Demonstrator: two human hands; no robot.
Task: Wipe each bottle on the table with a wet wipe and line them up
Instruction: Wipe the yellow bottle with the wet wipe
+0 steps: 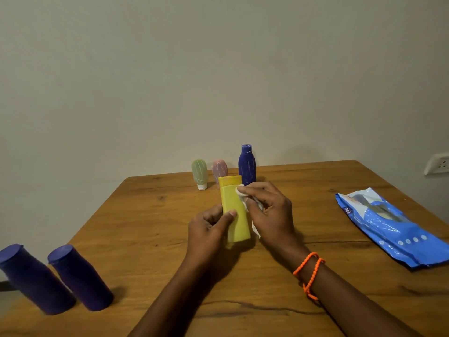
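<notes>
We've got both forearms coming up from the bottom edge and meeting near the middle, held a bit above the worktop (pixel 155 215). Our left hand (pixel 209 229) is curled round the lower half of a yellow bottle (pixel 234 210), thumb laid across its front face and fingers tucked behind, keeping it roughly upright. Our right hand (pixel 269 210) sits just beside it, fingers bent and pinching a bunched white wipe (pixel 243 192) against the bottle's upper right edge. The right wrist has an orange beaded band (pixel 308 271) looped round it twice. Both forearms are bare.
</notes>
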